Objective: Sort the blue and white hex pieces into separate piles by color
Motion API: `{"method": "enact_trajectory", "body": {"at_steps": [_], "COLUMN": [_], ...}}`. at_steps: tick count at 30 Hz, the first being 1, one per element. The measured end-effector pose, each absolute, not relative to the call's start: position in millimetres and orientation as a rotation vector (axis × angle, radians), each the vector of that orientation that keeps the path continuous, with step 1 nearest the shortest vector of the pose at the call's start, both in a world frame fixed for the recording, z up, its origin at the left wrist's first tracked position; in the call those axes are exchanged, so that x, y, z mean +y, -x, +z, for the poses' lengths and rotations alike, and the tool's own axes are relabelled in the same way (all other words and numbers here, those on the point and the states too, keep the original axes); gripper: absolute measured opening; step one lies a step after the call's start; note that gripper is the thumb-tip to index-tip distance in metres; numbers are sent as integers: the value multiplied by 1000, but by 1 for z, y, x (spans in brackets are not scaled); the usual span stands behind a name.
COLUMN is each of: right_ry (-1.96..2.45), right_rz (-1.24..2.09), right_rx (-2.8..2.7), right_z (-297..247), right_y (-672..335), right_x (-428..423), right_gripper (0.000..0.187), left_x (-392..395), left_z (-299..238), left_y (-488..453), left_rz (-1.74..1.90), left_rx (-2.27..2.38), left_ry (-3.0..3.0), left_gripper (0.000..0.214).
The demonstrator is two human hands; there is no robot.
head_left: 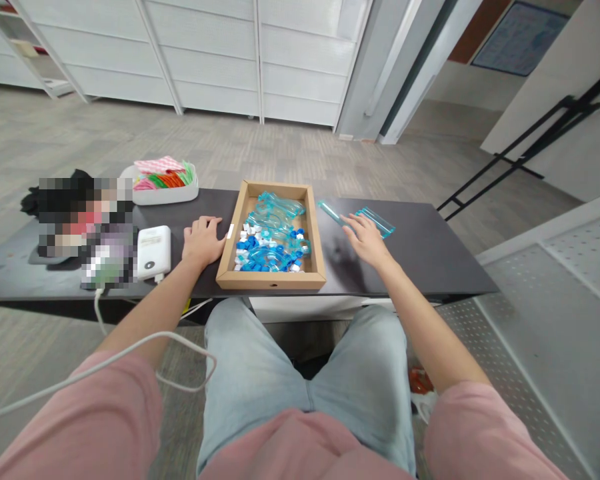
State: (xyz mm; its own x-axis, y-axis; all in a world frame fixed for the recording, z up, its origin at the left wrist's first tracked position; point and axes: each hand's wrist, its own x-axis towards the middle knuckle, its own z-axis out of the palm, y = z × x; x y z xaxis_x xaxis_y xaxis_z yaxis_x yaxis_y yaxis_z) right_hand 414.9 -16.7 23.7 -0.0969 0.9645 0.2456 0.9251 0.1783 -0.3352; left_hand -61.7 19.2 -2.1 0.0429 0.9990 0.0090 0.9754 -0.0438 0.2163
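A shallow cardboard tray (233, 233) stands in the middle of a dark table (430, 260). It holds clear turquoise plastic track pieces (273, 213) and several small blue and white connectors (267, 253). My left hand (203, 241) lies flat on the table against the tray's left wall, fingers spread, holding nothing. My right hand (364, 239) rests to the right of the tray with fingers stretched toward two clear turquoise straight pieces (375, 220) lying on the table; the fingertips touch or nearly touch them.
A white power bank (153, 252) with a white cable (130, 347) lies left of my left hand. Behind it sits a white bowl (165, 193) of coloured pieces. Dark items lie at the far left. The table's near edge is above my knees.
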Motion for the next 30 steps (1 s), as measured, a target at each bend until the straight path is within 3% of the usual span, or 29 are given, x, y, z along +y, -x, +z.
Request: {"method": "enact_trajectory", "body": {"at_steps": [7,12,18,22,25,30], "right_ry": [1490,1798,2352,2304,2254,2127], "right_rz": [240,60,-54,-109,-108,216], "right_rx": [-2308,-2029,-1841,-1907,-1875,-1688], "right_z": [53,48,19,-1,-8,-1], "right_y": [-304,-368,-476,-485,-477,-469], "right_x": [-10,3,-17,-35,-38,-26], "right_gripper": [55,53,65,43,42,40], "left_x": [22,25,27,26,26,24], "left_z": [-10,-16,-19,-19,-18,-16], "left_y": [58,61,62,61,59,57], "left_rz": [321,349,331,340,357,376], "left_rx": [2149,2135,2133,2146,2150,2150], "left_ry": [-2146,-2162,-2178,-2175,-2170,-2161], "left_gripper": [73,74,77,75,75,73]}}
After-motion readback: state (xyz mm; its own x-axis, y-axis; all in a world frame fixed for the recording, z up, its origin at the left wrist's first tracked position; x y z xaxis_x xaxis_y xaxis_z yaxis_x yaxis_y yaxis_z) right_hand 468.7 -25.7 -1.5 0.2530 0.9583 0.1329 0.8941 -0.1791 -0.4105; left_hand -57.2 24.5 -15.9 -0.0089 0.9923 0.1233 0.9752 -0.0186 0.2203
